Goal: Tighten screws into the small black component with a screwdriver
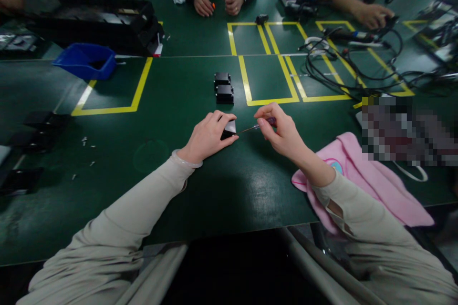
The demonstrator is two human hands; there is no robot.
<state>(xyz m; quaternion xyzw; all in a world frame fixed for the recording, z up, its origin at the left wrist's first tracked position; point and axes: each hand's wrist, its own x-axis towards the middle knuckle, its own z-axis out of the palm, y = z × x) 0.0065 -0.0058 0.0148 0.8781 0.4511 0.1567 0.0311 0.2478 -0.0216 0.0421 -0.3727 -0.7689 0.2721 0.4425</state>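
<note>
Near the lower middle of the frame, two hands are working close together on the green table [171,105]. The left hand [209,136] is lying curled over one small black block [229,129], pinning it to the table, with the fingers wrapped across its top. The right hand [282,132] is pinching one thin screwdriver [255,127] between thumb and fingertips. The tool's long axis is running nearly level across the frame, and its tip is pointing left, meeting the block's right face just right of the frame's centre. To the lower right, one pink cloth [361,176] is lying under the right forearm. Farther up the middle, two more black blocks [223,88] are sitting touching each other, just left of the yellow taped boxes [268,76]. At upper left, one blue bin [86,60] is resting near a black tray [107,21]. At upper right, black cables [343,66] are sprawling, and other people's hands [218,4] are resting along the far edge.
</note>
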